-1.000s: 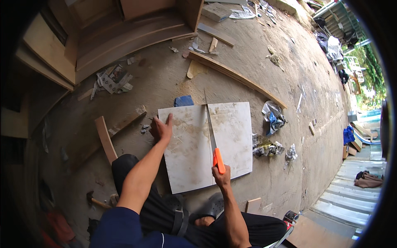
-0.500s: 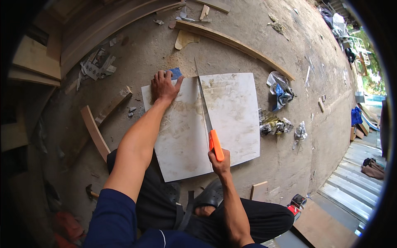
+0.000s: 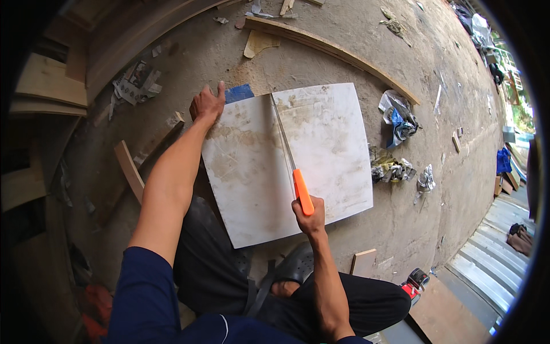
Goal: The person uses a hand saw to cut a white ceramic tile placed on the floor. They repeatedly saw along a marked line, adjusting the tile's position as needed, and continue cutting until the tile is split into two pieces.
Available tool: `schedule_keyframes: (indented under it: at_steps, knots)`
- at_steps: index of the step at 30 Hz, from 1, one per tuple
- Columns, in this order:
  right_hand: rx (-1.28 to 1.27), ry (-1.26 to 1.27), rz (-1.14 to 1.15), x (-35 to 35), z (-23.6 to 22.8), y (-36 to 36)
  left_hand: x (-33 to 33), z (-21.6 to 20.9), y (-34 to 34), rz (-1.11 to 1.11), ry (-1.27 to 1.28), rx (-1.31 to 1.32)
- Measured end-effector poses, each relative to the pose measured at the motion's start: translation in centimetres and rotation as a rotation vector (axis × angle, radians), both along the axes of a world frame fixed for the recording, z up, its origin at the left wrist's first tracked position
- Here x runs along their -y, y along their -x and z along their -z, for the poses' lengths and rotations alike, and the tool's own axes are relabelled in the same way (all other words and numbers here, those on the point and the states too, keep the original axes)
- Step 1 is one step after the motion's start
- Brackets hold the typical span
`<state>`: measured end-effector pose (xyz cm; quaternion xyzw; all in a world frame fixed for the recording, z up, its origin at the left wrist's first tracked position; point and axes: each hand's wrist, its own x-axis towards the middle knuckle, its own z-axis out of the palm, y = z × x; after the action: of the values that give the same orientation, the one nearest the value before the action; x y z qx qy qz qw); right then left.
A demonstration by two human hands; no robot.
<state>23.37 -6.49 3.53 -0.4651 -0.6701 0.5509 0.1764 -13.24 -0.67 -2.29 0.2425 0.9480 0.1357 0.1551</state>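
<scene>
A large white board (image 3: 329, 146) with brown stains lies in front of me, a little above the floor. My right hand (image 3: 310, 216) is wrapped round the orange handle of a hand saw (image 3: 303, 192). Its thin blade runs away from me along a line down the board's middle, up to the far edge. At the board's far left corner my left hand (image 3: 207, 105) has its fingers bent over the edge, thumb sticking up; the fingertips are partly hidden. A flat blue piece (image 3: 239, 93) shows from under the far edge, beside that hand.
A long wooden batten (image 3: 332, 53) lies beyond the board. Crumpled plastic and foil (image 3: 399, 121) sit to its right. Wooden strips (image 3: 129, 171) lie at left, a short offcut (image 3: 363, 262) and a red-and-black object (image 3: 415, 285) near my right knee. Shelving (image 3: 48, 83) stands far left.
My left hand has moved left to the board's corner, uncovering more of the blue piece. The board has turned slightly counterclockwise. The saw's tip no longer sticks out past the far edge.
</scene>
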Motion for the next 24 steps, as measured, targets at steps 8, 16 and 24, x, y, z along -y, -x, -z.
schedule_keyframes:
  at_steps: [8, 16, 24]
  knots:
    - [-0.04, -0.03, 0.019, -1.5, 0.2, 2.0, -3.5, -0.8, 2.9, -0.056, -0.03, -0.05]
    - [-0.031, 0.053, 0.047, -1.9, -0.3, 3.7, -2.4, 1.4, 3.9, -0.129, -0.018, -0.061]
    - [-0.002, 0.134, 0.05, -1.8, -1.7, 4.7, -2.0, 1.7, 4.2, -0.149, -0.05, -0.033]
